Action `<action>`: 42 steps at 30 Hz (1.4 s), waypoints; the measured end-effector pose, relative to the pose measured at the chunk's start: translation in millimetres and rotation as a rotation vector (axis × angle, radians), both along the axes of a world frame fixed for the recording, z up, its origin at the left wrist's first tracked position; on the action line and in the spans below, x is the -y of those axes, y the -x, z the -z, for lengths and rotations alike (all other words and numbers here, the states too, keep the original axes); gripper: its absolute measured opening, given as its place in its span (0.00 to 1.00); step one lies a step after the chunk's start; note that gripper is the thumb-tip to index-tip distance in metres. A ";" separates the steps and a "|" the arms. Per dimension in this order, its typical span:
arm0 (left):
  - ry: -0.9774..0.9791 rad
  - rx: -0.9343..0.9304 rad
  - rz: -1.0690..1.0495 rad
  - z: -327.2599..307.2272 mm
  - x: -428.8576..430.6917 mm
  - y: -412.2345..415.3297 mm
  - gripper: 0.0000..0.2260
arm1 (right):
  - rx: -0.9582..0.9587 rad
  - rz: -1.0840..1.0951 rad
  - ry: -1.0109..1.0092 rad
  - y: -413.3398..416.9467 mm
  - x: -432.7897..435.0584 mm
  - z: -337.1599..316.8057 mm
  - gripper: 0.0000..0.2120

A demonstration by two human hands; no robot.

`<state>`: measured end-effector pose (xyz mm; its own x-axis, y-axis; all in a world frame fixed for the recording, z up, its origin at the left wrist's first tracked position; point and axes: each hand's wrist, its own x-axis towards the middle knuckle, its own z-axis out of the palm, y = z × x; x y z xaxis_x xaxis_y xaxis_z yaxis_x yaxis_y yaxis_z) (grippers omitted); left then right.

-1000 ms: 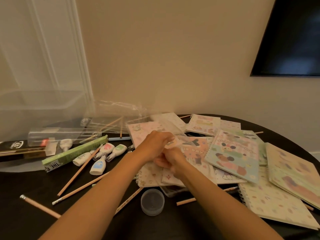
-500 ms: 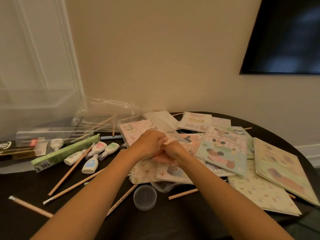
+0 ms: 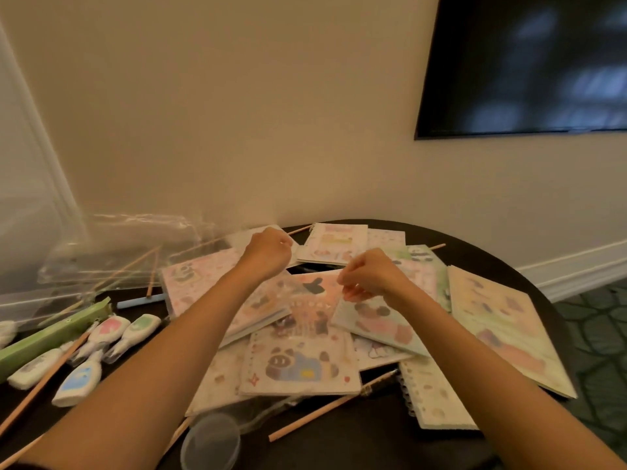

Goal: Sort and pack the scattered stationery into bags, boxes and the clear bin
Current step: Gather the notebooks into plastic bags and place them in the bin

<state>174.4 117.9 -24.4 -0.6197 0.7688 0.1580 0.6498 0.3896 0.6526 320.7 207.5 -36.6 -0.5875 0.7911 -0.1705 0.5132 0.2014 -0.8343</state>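
My left hand (image 3: pixel 268 252) and my right hand (image 3: pixel 369 276) are raised apart over a heap of pastel spiral notebooks (image 3: pixel 298 364). Both have curled fingers, and each pinches an edge of a thin clear bag (image 3: pixel 291 286) that shows only as a faint haze stretched between them. Wooden pencils (image 3: pixel 325 410) lie scattered on the dark round table (image 3: pixel 339 446). To the left lie several small correction tape dispensers (image 3: pixel 108 329) and a long green box (image 3: pixel 51 337). The clear bin (image 3: pixel 30 232) stands at the far left.
More clear plastic bags (image 3: pixel 118 245) holding pencils lie at the back left. A small round clear container (image 3: pixel 212 442) sits near the front edge. A large notebook (image 3: pixel 502 327) overhangs the table's right side. A dark screen (image 3: pixel 529 62) hangs on the wall.
My hands were together over the notebooks; now they have pulled apart, left hand up and back, right hand to the right. The view has swung to the right.
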 end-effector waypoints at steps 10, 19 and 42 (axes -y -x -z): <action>0.210 0.273 -0.085 34.4 -103.9 34.7 0.10 | 0.411 0.121 -0.466 51.7 -106.9 44.7 0.18; -0.188 0.991 -0.311 58.1 -140.0 55.6 0.18 | 0.462 0.171 -0.466 73.4 -133.5 61.5 0.17; -0.675 1.048 -0.007 -10.1 26.1 47.8 0.03 | -0.871 0.097 0.856 43.0 -37.0 -12.4 0.14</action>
